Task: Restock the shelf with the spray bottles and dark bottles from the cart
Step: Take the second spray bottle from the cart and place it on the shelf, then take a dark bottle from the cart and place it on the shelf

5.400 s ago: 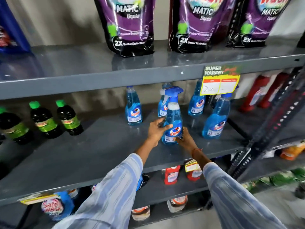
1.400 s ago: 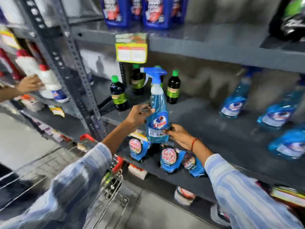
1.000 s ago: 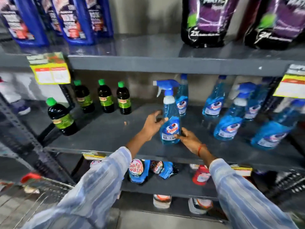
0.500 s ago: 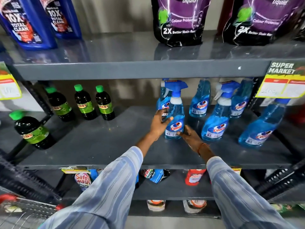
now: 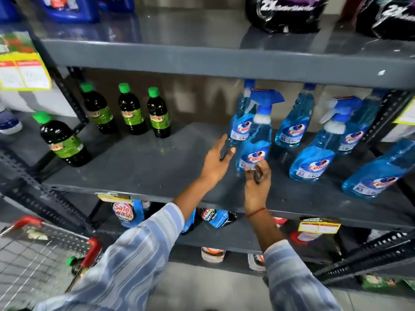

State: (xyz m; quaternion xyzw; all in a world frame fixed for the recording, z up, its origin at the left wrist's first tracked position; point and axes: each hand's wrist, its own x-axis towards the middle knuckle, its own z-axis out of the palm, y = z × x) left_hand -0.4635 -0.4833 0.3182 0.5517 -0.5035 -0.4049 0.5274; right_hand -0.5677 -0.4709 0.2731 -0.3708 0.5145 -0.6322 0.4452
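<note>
i'm watching the translucent blue trigger spray bottle with the white collar (image 5: 254, 140) standing on the grey metal shelf (image 5: 157, 167), near its front edge, in the blue group on the right side. my left hand (image 5: 215, 163) sits just beside it on the left, fingers (image 5: 230, 151) spread and holding nothing. my right hand (image 5: 257, 182) is right in front of the label, fingers (image 5: 261, 167) loosely curled and empty as far as i can see; motion blur hides whether a fingertip touches the plastic.

risk now: the bottle is tall, slim and top-heavy with that trigger head, and both hands are close to it. a knuckle clipping the body could tip it into the plain-capped blue bottle (image 5: 241, 122) just behind it, or forward off the shelf lip. the blue bottles further right (image 5: 314, 158) lean in this wide view, so a knock could domino along.

its long axis runs near vertical, tilting a little to the right at the top in this lens. the blue trigger nozzle points left, toward the dark bottles with green caps (image 5: 134, 111), label facing me.

the wire cart with red handles (image 5: 45, 250) waits low on my left, well apart from the shelf stock.
</note>
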